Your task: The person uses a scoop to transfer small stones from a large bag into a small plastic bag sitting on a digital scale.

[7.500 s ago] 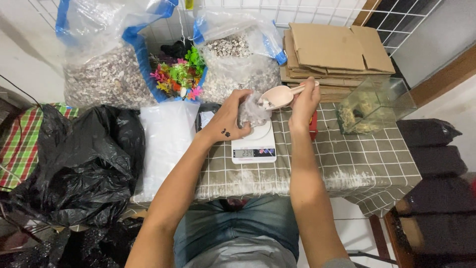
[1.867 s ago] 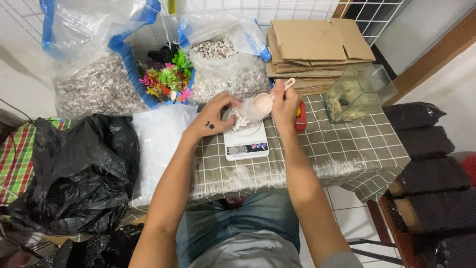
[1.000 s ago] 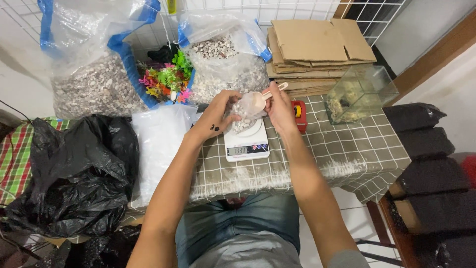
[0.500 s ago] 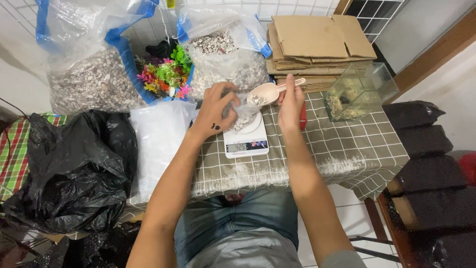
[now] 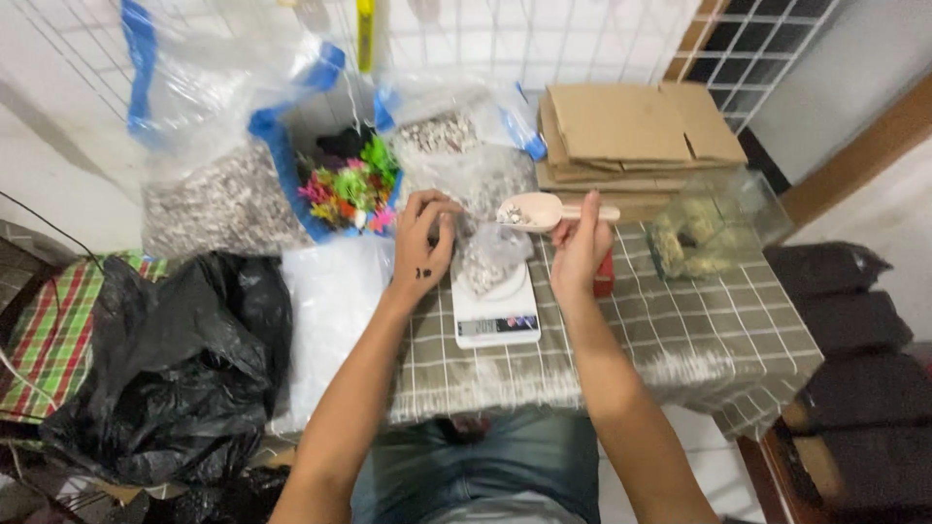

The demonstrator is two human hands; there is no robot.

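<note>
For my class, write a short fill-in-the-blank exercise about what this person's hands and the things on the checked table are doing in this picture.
1. The right hand holds a pale plastic ____ by its handle.
2. The small clear plastic bag of gravel sits on a white digital ____.
3. The left hand holds the mouth of the small clear ____ open.
4. Flattened brown ____ boxes are stacked at the back of the checked table.

Missing words: scoop; scale; bag; cardboard
</note>
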